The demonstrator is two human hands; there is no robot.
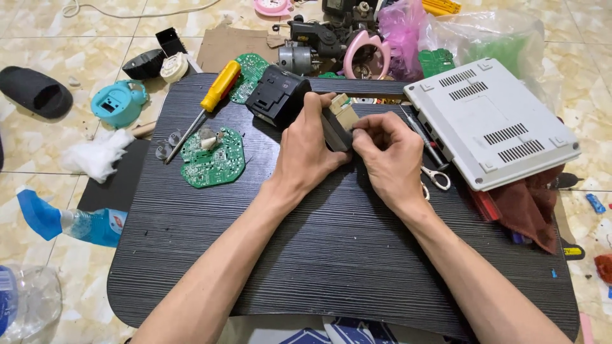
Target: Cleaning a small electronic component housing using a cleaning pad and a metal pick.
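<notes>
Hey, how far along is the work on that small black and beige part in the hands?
Looks done: two green circuit boards lie bare on the black table beside a yellow-handled screwdriver, so some things are already opened. In hand: the left hand and right hand both grip the small black and beige part, still in one piece. Left: the grey flat case looks closed.

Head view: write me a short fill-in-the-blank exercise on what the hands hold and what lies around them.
1. Both the left hand and the right hand grip a small black and beige part over the dark ____.
2. The screwdriver left of the hands has a ____ handle.
3. The round circuit board beside it is ____.
4. The grey box lies on the person's ____ side.

Missing words: table; yellow; green; right
</notes>
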